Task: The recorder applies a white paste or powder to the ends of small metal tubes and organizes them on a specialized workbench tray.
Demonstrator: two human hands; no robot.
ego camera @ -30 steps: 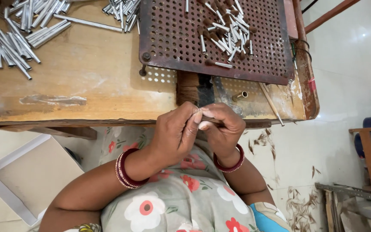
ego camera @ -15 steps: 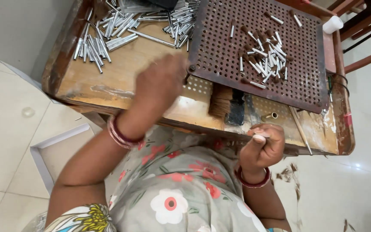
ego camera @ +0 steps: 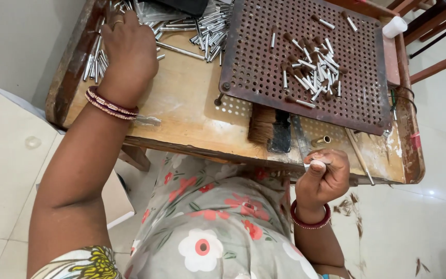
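Reaching to eleven o'clock, left hand (ego camera: 130,49) rests fingers curled, apart, on loose metal tubes (ego camera: 95,64) heaped on the worktop (ego camera: 181,103); right hand (ego camera: 326,178), five o'clock, fingers pinched on a small white piece (ego camera: 317,163); step judged: fetching a tube; next calls for singling one out.

bare wooden table (ego camera: 181,98) mid: passable | metal tubes (ego camera: 202,26) far; perforated tray (ego camera: 305,62) right
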